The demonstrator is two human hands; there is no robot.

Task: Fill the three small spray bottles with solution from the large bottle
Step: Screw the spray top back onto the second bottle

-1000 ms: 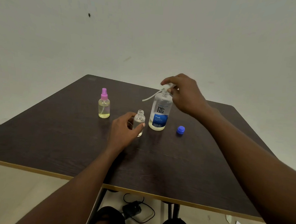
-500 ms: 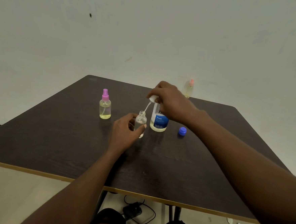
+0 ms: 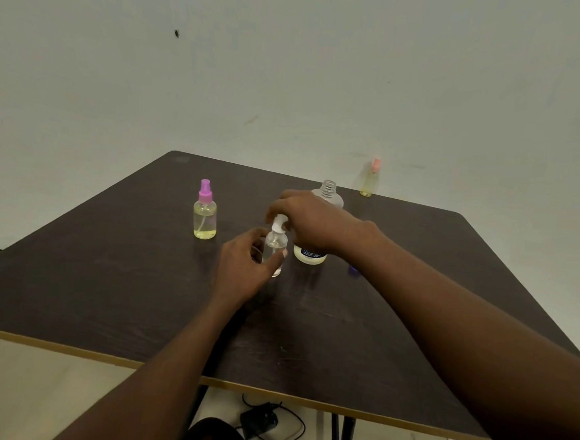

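nothing here can be read for certain. the large bottle (image 3: 328,195) on the desk (image 3: 105,292) carries a label (image 3: 310,253) whose dark blue lower band shows a few lines of fine white print, too small and blurred to make out. the right hand (image 3: 311,221) covers the rest of that label.
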